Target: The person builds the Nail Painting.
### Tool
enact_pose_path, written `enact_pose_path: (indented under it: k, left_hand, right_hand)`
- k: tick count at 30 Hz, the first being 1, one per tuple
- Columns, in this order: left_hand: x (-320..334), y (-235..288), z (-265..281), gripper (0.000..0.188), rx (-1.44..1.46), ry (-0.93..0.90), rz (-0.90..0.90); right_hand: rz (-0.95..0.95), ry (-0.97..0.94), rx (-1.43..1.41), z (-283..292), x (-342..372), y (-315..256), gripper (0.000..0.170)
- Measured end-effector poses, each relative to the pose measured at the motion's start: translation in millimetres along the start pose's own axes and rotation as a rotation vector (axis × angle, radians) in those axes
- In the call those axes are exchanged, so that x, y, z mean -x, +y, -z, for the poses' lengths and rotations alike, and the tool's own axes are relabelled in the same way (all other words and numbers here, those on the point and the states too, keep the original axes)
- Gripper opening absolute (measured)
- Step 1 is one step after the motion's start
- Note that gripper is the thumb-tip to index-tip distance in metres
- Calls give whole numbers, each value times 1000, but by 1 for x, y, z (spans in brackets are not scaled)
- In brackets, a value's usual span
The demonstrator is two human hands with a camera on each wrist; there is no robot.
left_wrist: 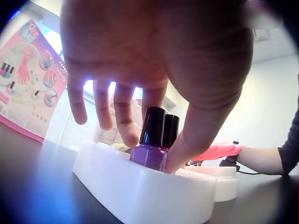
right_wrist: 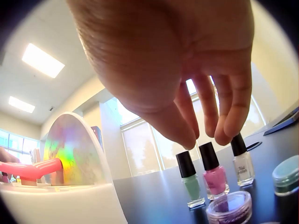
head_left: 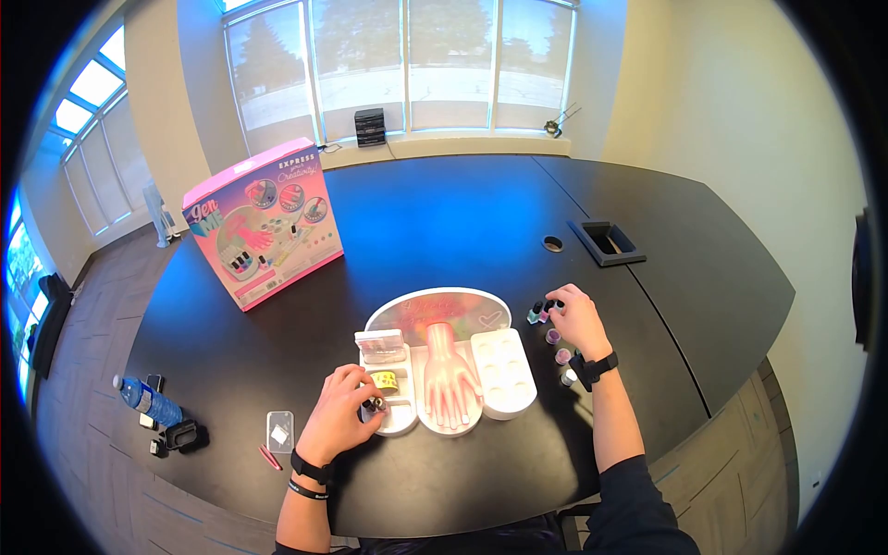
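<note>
My left hand [head_left: 344,409] is at the front left compartment of a white manicure stand [head_left: 400,427]. Its thumb and fingers close around two dark-capped nail polish bottles there, a purple bottle [left_wrist: 148,156] and another bottle [left_wrist: 171,128] mostly hidden behind it. My right hand [head_left: 575,319] hovers over three upright bottles on the table, its fingertips close to the black caps and spread apart. These are a green bottle [right_wrist: 191,185], a pink bottle [right_wrist: 215,179] and a clear bottle [right_wrist: 243,168]. A pink model hand [head_left: 446,375] lies in the middle of the stand.
Small round pots, including a purple pot [right_wrist: 230,209] and a green pot [right_wrist: 286,175], stand near the bottles. A yellow roll [head_left: 385,380] sits in the stand. A pink box [head_left: 266,222] is behind left; a water bottle [head_left: 150,400], clear case [head_left: 279,430] and tweezers [head_left: 270,457] lie left.
</note>
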State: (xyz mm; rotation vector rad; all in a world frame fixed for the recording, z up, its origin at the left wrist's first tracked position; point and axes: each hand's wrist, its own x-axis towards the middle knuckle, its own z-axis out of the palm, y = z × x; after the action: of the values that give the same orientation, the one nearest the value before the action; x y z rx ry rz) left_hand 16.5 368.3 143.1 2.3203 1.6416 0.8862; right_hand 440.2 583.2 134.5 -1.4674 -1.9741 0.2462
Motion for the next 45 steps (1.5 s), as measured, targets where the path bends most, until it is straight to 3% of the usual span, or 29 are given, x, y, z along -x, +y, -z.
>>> enact_pose_path:
  k: [22, 28, 31, 40, 45]
  left_hand:
    - [1, -1, 2, 29, -50, -27, 13]
    - [1, 6, 9, 34, -50, 18, -15]
    - [1, 13, 14, 33, -22, 71, -33]
    - [2, 45, 19, 32, 72, 242, -160]
    - [4, 64, 20, 36, 205, 202, -209]
  right_hand:
    - [40, 29, 15, 1, 0, -5, 13]
    - [85, 65, -44, 31, 4, -50, 13]
    - [133, 52, -206, 41, 9, -70, 14]
    - [400, -142, -456, 57, 40, -137, 15]
    - [516, -262, -538, 54, 59, -164, 18]
